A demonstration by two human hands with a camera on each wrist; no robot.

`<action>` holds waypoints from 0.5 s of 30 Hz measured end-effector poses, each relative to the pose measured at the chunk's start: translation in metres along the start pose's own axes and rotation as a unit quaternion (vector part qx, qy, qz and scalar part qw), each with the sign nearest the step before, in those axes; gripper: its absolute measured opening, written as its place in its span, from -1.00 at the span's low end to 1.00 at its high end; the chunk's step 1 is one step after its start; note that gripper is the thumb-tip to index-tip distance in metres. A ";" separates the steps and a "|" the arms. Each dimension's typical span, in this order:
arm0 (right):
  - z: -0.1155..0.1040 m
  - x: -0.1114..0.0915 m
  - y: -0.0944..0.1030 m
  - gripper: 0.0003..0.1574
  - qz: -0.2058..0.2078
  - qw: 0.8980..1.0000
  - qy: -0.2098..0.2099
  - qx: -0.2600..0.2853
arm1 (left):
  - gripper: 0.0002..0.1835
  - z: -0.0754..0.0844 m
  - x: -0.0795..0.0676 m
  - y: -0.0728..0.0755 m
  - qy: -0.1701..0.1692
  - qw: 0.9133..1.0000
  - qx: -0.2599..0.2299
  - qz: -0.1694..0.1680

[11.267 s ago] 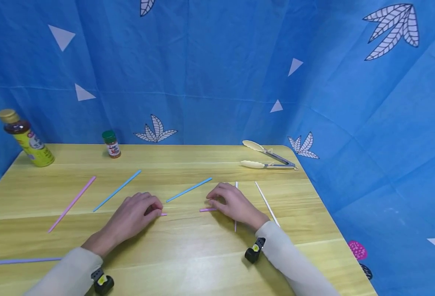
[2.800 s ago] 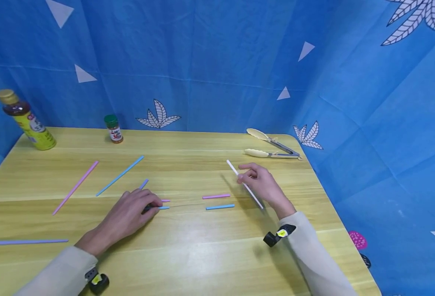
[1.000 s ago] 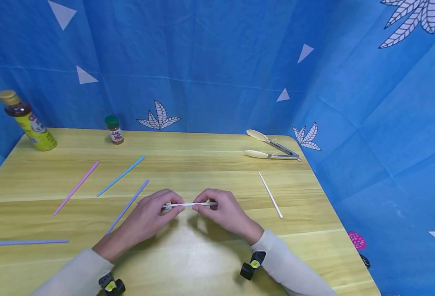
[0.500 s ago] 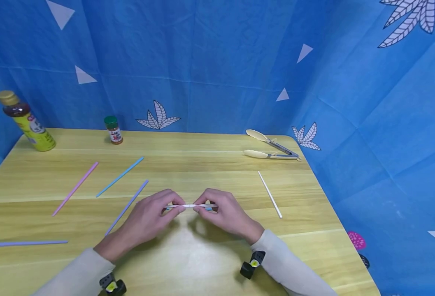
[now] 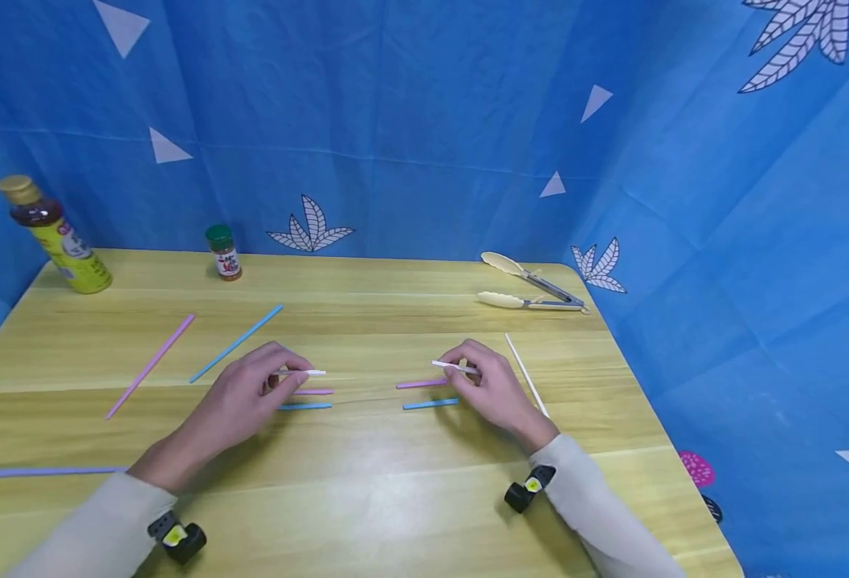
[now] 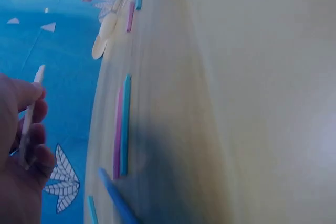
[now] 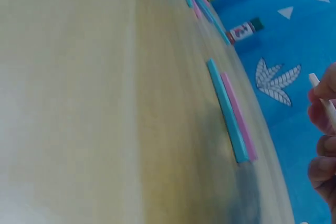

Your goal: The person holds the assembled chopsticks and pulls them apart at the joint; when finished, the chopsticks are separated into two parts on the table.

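Observation:
My left hand [image 5: 251, 389] pinches a short piece of a thin white stick [image 5: 317, 372] between thumb and fingers. In the left wrist view, that white piece [image 6: 31, 111] slants up past the fingertips. Across from it, my right hand [image 5: 487, 389] pinches another short white piece [image 5: 439, 364], its end pointing left. Below the left hand lie a short pink piece [image 5: 316, 392] and a short blue piece [image 5: 308, 406], side by side. Near the right hand lie a matching pink piece [image 5: 420, 384] and blue piece [image 5: 430, 404]. The left hand hides a longer purple-blue stick [image 6: 116, 195] in the head view.
Whole sticks lie about the wooden table [image 5: 366, 514]: pink [image 5: 151, 366], blue [image 5: 236, 343], purple [image 5: 41, 472] at left, white [image 5: 525, 371] at right. Tongs [image 5: 540, 303], a green-capped jar [image 5: 225, 254] and a yellow-labelled bottle [image 5: 63, 245] stand or lie farther back.
The white stick held between both hands is now two pieces, one in each hand. The hands have moved apart and up. Earlier, the blue stick in the middle was whole; now it lies in two.

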State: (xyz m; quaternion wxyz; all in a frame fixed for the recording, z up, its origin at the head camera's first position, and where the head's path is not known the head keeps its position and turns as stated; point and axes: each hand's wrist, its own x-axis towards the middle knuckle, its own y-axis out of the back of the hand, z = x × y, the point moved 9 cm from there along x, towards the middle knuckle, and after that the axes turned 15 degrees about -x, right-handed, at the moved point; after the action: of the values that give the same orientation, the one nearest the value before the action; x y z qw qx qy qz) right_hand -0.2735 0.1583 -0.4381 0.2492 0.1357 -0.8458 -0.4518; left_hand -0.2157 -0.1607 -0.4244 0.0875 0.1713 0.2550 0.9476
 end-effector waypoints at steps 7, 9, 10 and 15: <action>0.010 0.018 -0.009 -0.76 -0.028 0.999 0.007 -0.016 | -0.85 -0.019 0.018 -0.003 0.037 0.998 0.029 -0.036; 0.012 0.022 -0.015 -0.72 -0.048 0.999 0.001 -0.018 | -0.85 -0.023 0.023 -0.007 0.045 0.997 0.041 -0.047; 0.012 0.024 -0.019 -0.72 -0.058 0.998 -0.002 -0.019 | -0.85 -0.025 0.025 -0.009 0.047 0.997 0.046 -0.052; 0.011 0.030 -0.033 -0.79 -0.094 0.995 -0.007 -0.028 | -0.89 -0.031 0.032 -0.016 0.061 0.994 0.064 -0.065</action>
State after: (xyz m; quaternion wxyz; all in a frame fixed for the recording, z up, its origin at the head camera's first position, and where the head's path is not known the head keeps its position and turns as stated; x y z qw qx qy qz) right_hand -0.3043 0.1343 -0.4620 0.2035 0.2048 -0.8180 -0.4974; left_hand -0.2554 -0.1534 -0.4493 0.1218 0.1013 0.3307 0.9303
